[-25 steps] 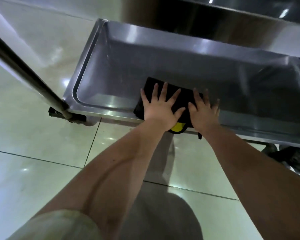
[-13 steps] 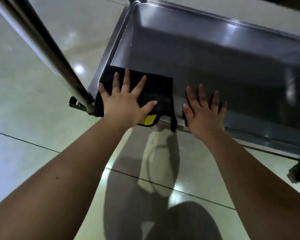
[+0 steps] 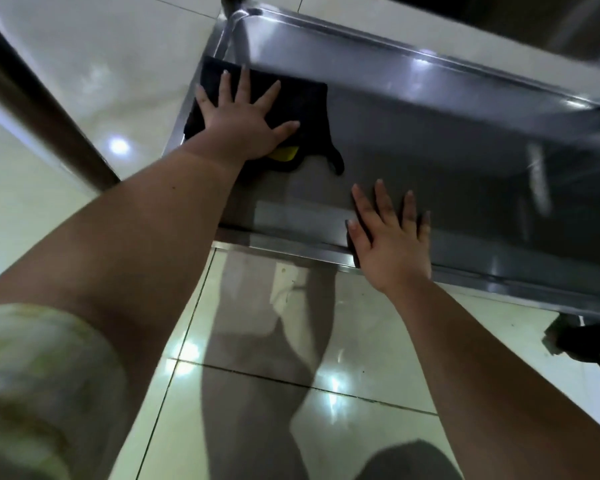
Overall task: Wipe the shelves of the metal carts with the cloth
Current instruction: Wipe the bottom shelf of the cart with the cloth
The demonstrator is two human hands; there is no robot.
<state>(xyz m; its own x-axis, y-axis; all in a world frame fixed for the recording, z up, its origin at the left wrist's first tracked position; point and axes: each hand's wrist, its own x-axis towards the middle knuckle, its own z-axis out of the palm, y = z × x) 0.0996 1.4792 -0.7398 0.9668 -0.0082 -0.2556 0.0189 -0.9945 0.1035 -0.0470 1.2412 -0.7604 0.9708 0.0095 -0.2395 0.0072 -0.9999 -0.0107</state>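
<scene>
A dark pole (image 3: 42,109) slants across the tiled floor (image 3: 361,323) at left. Beside it, a metal cart shelf (image 3: 430,133) holds a black cloth (image 3: 305,98) in its far left corner, pressed flat under the left hand (image 3: 246,123), fingers spread. The right hand (image 3: 392,244) lies flat, fingers straight, on the shelf's near rim. A caster (image 3: 582,344) shows far right

Both bare arms reach forward; left hand (image 3: 243,126) lies flat, palm down, fingers (image 3: 224,90) spread; right hand (image 3: 392,245) lies flat, fingers slightly apart, nearer the body
</scene>
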